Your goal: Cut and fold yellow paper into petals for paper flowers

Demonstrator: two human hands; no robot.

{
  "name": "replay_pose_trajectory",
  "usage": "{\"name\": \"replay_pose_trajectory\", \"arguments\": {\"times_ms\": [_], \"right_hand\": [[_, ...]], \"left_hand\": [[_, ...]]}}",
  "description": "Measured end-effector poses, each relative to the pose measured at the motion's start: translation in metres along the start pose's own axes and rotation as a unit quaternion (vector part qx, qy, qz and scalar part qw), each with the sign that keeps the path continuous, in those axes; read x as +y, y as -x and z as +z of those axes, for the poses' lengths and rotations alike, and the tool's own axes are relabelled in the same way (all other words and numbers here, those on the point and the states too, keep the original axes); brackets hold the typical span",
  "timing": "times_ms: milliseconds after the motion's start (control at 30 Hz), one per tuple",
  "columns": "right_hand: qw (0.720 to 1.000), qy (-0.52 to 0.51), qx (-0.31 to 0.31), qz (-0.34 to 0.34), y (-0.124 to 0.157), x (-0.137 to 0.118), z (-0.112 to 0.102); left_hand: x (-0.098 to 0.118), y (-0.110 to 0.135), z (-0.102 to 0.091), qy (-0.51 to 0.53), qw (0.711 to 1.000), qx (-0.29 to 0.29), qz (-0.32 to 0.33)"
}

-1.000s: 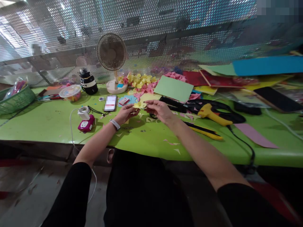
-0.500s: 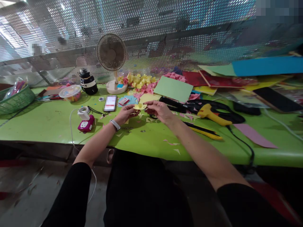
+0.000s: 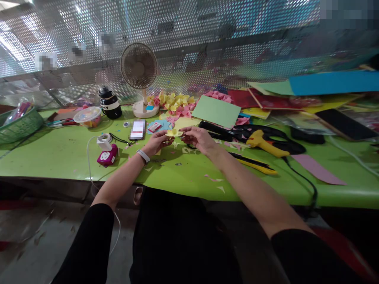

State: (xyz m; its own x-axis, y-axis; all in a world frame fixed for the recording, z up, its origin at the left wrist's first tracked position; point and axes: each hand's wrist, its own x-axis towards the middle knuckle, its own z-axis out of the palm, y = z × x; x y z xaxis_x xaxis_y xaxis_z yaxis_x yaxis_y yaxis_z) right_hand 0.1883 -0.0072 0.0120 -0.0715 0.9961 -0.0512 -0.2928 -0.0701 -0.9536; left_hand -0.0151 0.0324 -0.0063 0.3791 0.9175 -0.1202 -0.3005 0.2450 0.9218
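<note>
A small folded yellow paper flower (image 3: 174, 132) is held between both my hands just above the green table (image 3: 59, 154). My left hand (image 3: 158, 142), with a white wristband, pinches its left side. My right hand (image 3: 200, 139) pinches its right side with fingers closed. Behind them lies a heap of folded yellow and pink paper pieces (image 3: 174, 103). Small paper offcuts (image 3: 216, 180) are scattered on the table near my forearms.
A yellow glue gun (image 3: 265, 144) with a black cord lies right of my hands, a yellow cutter (image 3: 257, 165) nearer. A small fan (image 3: 139, 75), black bottle (image 3: 110, 103), plastic tub (image 3: 88, 116), magenta tape measure (image 3: 107, 156), green basket (image 3: 19, 124) and coloured paper sheets (image 3: 217, 111) surround them.
The paper flower has been turned slightly between my fingers; both hands stay in nearly the same place.
</note>
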Motion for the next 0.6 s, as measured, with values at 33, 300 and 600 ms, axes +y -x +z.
{"name": "replay_pose_trajectory", "arguments": {"times_ms": [33,300,600], "right_hand": [[1.000,-0.001,0.000,0.000,-0.0003,0.0003,-0.0001],[1.000,0.013,-0.015,-0.016,-0.0029,0.0041,-0.0033],[1.000,0.018,-0.013,-0.009,-0.0036,0.0055,-0.0033]], "left_hand": [[-0.0004,-0.0002,-0.0004,0.000,1.000,-0.002,0.000],[-0.0012,0.0005,-0.0009,0.009,1.000,-0.013,0.006],[-0.0002,0.0032,0.0018,-0.014,1.000,-0.012,0.005]]}}
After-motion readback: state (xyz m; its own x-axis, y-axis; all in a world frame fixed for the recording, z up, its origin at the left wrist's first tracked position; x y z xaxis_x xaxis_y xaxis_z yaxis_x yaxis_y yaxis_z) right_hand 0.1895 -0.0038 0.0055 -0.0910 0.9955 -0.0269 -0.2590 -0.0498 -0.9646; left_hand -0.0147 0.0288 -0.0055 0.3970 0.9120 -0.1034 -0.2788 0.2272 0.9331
